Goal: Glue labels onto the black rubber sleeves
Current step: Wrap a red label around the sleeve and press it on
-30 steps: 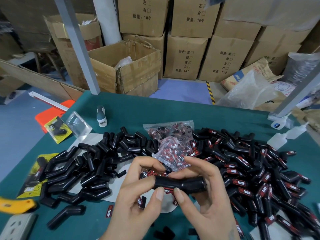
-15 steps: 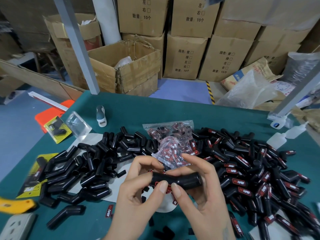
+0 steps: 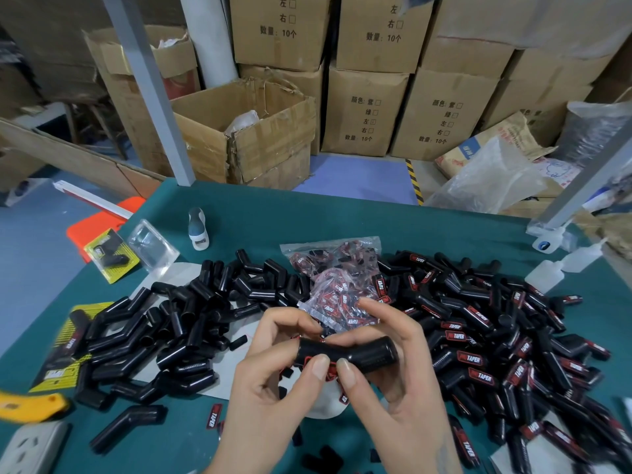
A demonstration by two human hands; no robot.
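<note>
sleeve point(image 3: 355, 354): we hold it between both hands, long axis 9-to-3 o'clock
left hand point(image 3: 273, 378): grasping the 9 o'clock end
right hand point(image 3: 390, 381): grasping the 3 o'clock end
label point(image 3: 309, 360): under our thumbs, 6 o'clock face

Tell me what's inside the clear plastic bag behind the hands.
The clear plastic bag holds a heap of red-and-black labels; some read TAPER. The hands cover its near edge, so what lies there is hidden.

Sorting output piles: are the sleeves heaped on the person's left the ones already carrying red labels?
No: the left pile is plain black, while red TAPER labels show on the right pile.
</note>
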